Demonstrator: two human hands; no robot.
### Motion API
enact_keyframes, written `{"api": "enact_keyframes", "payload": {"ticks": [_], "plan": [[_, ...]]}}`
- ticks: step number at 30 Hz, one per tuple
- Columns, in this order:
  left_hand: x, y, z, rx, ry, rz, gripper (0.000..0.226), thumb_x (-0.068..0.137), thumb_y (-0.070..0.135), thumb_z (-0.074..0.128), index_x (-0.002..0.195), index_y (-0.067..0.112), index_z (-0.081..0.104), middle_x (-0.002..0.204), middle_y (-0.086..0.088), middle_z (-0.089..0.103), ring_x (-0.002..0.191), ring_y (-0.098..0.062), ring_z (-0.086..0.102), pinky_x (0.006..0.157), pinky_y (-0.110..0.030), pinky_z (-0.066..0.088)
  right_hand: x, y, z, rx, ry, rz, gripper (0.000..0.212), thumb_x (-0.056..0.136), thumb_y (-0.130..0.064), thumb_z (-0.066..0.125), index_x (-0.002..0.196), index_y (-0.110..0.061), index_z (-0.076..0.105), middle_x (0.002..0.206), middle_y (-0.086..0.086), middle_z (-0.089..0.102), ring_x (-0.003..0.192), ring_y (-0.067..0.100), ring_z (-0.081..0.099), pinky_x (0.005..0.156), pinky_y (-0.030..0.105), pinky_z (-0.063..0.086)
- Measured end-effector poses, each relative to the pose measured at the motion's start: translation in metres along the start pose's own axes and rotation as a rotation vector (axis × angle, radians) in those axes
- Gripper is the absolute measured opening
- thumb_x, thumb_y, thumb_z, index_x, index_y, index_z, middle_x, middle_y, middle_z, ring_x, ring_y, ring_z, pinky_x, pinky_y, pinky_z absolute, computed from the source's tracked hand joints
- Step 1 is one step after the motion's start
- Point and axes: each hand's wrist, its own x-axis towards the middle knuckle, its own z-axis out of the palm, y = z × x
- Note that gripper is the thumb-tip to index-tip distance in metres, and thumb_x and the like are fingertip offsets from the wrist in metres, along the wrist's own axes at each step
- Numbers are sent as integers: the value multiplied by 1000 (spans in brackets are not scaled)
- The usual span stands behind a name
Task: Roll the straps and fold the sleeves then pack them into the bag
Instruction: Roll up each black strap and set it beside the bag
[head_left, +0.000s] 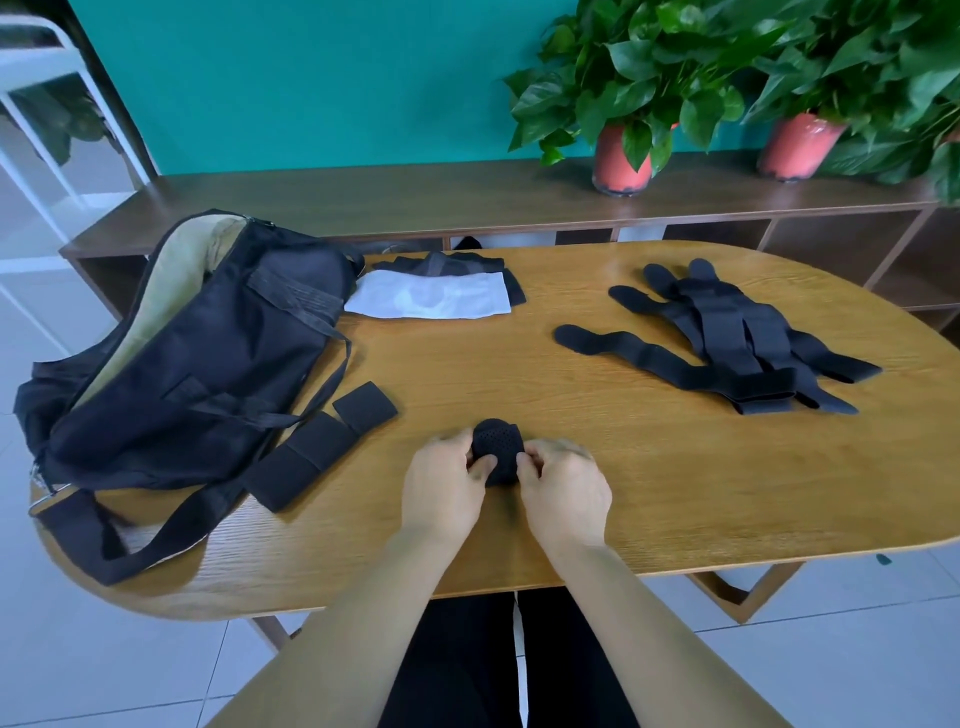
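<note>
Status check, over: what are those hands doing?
Report: rolled black strap gripped by left hand and right hand. Open black bag at left. Loose strap pile at right.

A: Table status?
B: Oval wooden table (519, 374). Open black bag (197, 353) on the left end, its shoulder strap (156, 545) along the near-left edge.
A: Rest?
B: White sleeve (431, 299) overlapping a black sleeve (457, 262) at the far edge. Pile of loose straps (737, 338) toward the right end. Flat strap (317, 447) just beside the bag. Rolled strap (496, 447) mid near edge.
</note>
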Motion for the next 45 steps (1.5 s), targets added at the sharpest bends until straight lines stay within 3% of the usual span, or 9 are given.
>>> {"api": "enact_keyframes", "payload": {"ticks": [5, 7, 10, 14, 20, 23, 26, 32, 45], "plan": [[7, -1, 0, 51, -30, -1, 21, 89, 33, 64, 85, 16, 53, 85, -1, 55, 76, -18, 53, 60, -24, 36, 1, -1, 1, -27, -3, -30, 23, 93, -23, 52, 113, -19, 62, 104, -2, 62, 96, 17, 56, 65, 25, 39], [8, 0, -2, 51, -51, -19, 28, 89, 35, 64, 106, 14, 58, 95, -2, 58, 87, -20, 58, 68, -25, 43, 1, -2, 0, -26, 2, -52, 24, 92, -22, 53, 116, -20, 57, 105, -3, 58, 93, 17, 57, 64, 26, 43], [0, -1, -3, 78, 30, -5, 53, 91, 35, 61, 139, 17, 46, 121, -4, 53, 102, -20, 58, 82, -28, 49, -1, -3, 1, -43, 38, -148, 24, 87, -14, 62, 110, -20, 61, 102, 2, 57, 76, 21, 61, 49, 27, 44], [-17, -12, 7, 295, 166, 326, 32, 87, 19, 65, 119, 20, 66, 122, 3, 61, 110, -21, 55, 78, -36, 43, -2, 0, 6, -83, 70, -232, 22, 74, -5, 74, 91, -18, 72, 86, 4, 59, 59, 23, 59, 39, 24, 39], [-15, -15, 5, 389, 132, 374, 25, 87, 21, 63, 111, 21, 71, 118, 6, 67, 112, -17, 57, 86, -33, 36, 2, -2, 9, -94, 49, -218, 21, 75, -4, 72, 92, -17, 75, 83, 5, 63, 75, 27, 60, 47, 28, 43], [-18, -20, -1, 408, 161, 388, 23, 82, 23, 70, 105, 22, 73, 111, 7, 70, 105, -16, 61, 86, -30, 27, -1, -6, 9, -64, -16, -240, 21, 86, -14, 63, 104, -17, 73, 94, 5, 64, 91, 27, 56, 67, 36, 49], [-28, -30, -11, 435, 219, 387, 23, 78, 25, 75, 101, 23, 74, 106, 7, 71, 99, -15, 63, 83, -31, 26, -6, -13, 13, -57, -70, -306, 24, 89, -17, 59, 110, -19, 70, 100, 2, 63, 97, 23, 53, 77, 34, 45], [-45, -61, -37, 537, 285, 326, 18, 77, 28, 74, 94, 23, 76, 97, 7, 72, 91, -18, 64, 81, -35, 27, -21, -46, 30, -23, -185, -409, 26, 92, -18, 54, 114, -22, 68, 103, 1, 61, 102, 23, 51, 81, 36, 44], [-69, -93, -80, 642, 232, 197, 11, 72, 35, 71, 75, 25, 74, 76, 8, 66, 76, -18, 58, 74, -37, 26, -42, -92, 48, 20, -386, -520, 32, 97, -18, 48, 124, -28, 62, 112, -6, 57, 107, 17, 43, 90, 32, 40]]}}
